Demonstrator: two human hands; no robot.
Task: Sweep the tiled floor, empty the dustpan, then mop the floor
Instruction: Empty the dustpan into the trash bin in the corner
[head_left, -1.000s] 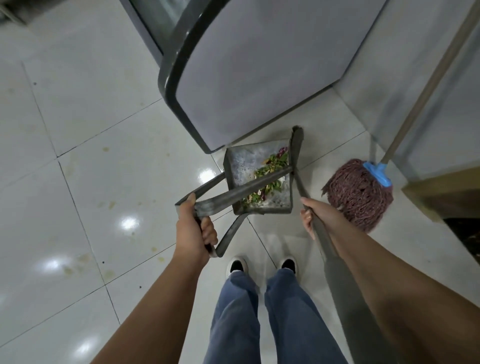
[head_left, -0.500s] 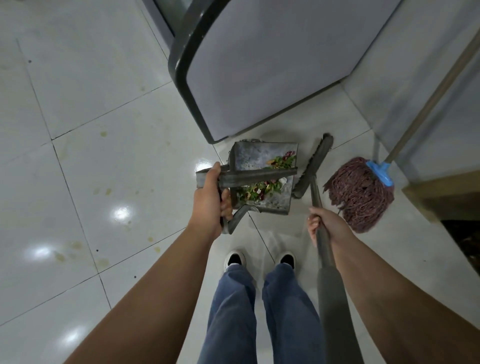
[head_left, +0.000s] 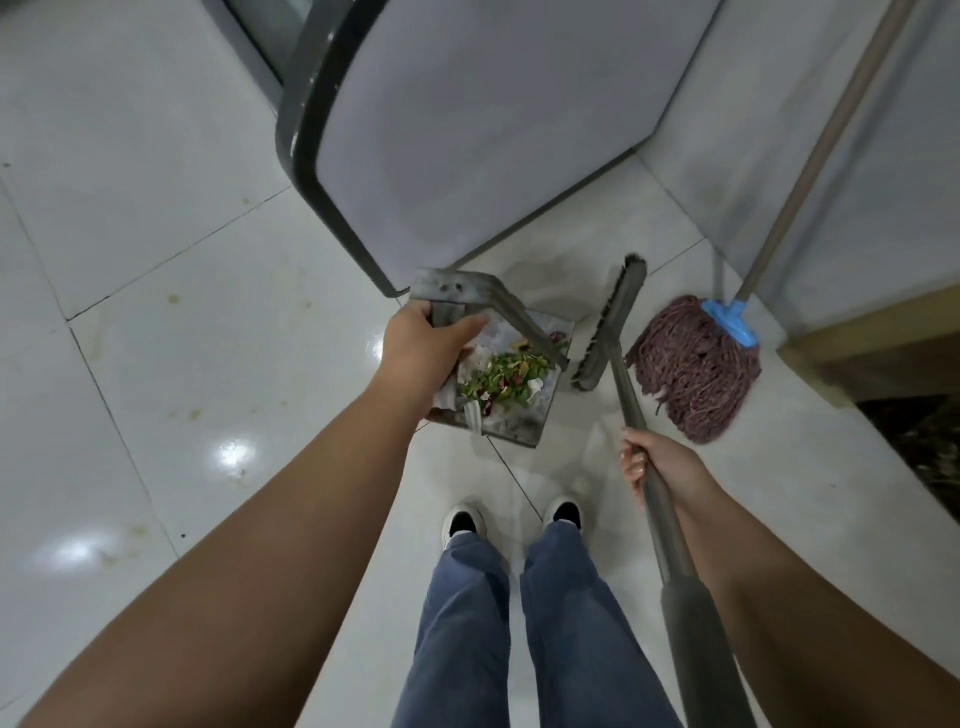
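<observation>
Left grip (head_left: 426, 348) is curled round the flat metal handle of the dustpan (head_left: 514, 410), thumb across the front. Right grip (head_left: 657, 465) is wrapped round the broom's (head_left: 613, 322) thin grey pole, just above where it thickens into a darker sleeve.

The dustpan is a boxy, scuffed, dull grey metal thing with a bent strap handle. It's held off the glossy white tiled floor (head_left: 171, 364) in front of the shoes, loaded with a heap of green leaves, red bits and white scraps. The broom head is a narrow dark bar just right of the pan.

A maroon string mop (head_left: 696, 364) with a blue clip and pale wooden stick leans on the wall. A big rounded appliance (head_left: 483, 130), black-edged with a smooth grey side, stands behind the pan.
</observation>
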